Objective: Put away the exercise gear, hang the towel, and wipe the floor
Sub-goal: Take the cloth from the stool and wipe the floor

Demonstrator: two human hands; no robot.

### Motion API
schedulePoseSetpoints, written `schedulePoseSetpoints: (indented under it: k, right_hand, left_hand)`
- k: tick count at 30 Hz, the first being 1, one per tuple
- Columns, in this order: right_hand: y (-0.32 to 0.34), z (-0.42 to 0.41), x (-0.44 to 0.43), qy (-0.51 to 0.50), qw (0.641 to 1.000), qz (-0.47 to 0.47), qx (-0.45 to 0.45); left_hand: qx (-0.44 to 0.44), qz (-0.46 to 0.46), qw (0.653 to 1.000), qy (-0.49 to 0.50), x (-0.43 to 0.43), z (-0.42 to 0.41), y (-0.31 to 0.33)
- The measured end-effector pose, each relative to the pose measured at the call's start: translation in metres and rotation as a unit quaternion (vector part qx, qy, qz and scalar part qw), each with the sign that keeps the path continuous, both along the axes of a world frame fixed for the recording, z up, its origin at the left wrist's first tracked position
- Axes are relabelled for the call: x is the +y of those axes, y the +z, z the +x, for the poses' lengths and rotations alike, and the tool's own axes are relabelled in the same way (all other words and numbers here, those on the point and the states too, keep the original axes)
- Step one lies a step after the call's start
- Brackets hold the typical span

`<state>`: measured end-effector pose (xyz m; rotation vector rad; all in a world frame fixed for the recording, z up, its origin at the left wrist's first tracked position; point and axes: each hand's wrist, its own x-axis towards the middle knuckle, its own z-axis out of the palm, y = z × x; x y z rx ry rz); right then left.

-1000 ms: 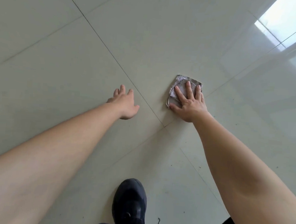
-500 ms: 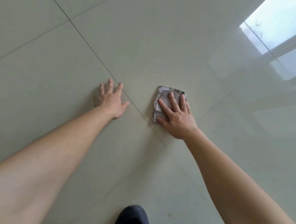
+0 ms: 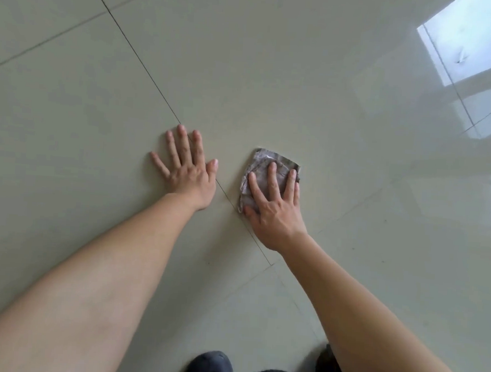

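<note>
Glossy pale tiled floor (image 3: 303, 74): right hand (image 3: 274, 213) flat, fingers straight, pressing soft folded grey rag (image 3: 264, 161)—limp, light, slides easily; left hand (image 3: 189, 169) beside it, splayed, bracing.

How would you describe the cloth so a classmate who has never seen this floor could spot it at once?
On the pale tiled floor, find the dark grout line passing the left hand. Just right of it, under the right hand, lies the cloth: small, folded, mottled grey-brown, unlike the plain tiles.
</note>
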<state>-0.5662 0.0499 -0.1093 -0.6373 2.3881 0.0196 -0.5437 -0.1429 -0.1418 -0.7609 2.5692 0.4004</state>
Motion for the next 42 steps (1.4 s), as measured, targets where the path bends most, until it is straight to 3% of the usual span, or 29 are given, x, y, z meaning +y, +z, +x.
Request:
schedulePoseSetpoints:
  k: [3,6,10,13,15,19,24,26,30,33,36,39,42]
  right_hand:
    - [0.002,-0.004,0.009,0.041,0.999,-0.003,-0.014]
    - [0.002,-0.062,0.02,0.111,0.994,-0.012,0.006]
    - [-0.009,-0.151,-0.027,0.042,0.998,-0.025,0.035]
    - [-0.013,-0.165,-0.086,0.005,0.997,-0.049,0.063]
    - [-0.016,-0.132,-0.104,0.053,0.994,-0.072,0.066]
    - [-0.026,-0.024,-0.07,0.211,0.958,-0.18,0.067]
    - [-0.031,-0.073,-0.011,0.366,0.901,-0.21,0.101]
    - [-0.032,-0.107,-0.023,0.353,0.909,-0.192,0.113]
    - [-0.036,-0.167,-0.109,0.161,0.967,-0.156,0.121]
    - [-0.032,-0.178,-0.17,0.087,0.981,-0.136,0.109]
    - [-0.037,-0.151,-0.162,0.162,0.969,-0.15,0.114]
    - [-0.036,-0.107,-0.093,0.262,0.933,-0.211,0.124]
    - [-0.032,-0.083,-0.028,0.323,0.923,-0.187,0.097]
  left_hand:
    - [-0.027,0.007,1.0,0.003,0.0,0.006,0.002]
    - [-0.034,0.016,0.999,-0.005,0.002,0.005,0.003]
    - [-0.055,0.052,0.997,-0.017,-0.007,-0.004,0.006]
    - [0.051,-0.019,0.997,-0.058,-0.036,0.003,0.021]
    - [0.112,-0.074,0.99,-0.038,-0.058,0.001,0.024]
    - [0.103,-0.083,0.983,0.124,-0.079,-0.019,-0.001]
    - [0.136,-0.103,0.976,0.137,-0.082,-0.023,-0.018]
    - [0.136,-0.11,0.975,0.137,-0.079,-0.021,-0.021]
    - [0.137,-0.119,0.974,0.134,-0.078,-0.02,-0.026]
    - [0.15,-0.122,0.972,0.131,-0.079,-0.021,-0.027]
    - [0.152,-0.121,0.971,0.139,-0.079,-0.02,-0.028]
    - [0.148,-0.119,0.972,0.138,-0.08,-0.021,-0.027]
    - [0.151,-0.114,0.972,0.14,-0.082,-0.02,-0.023]
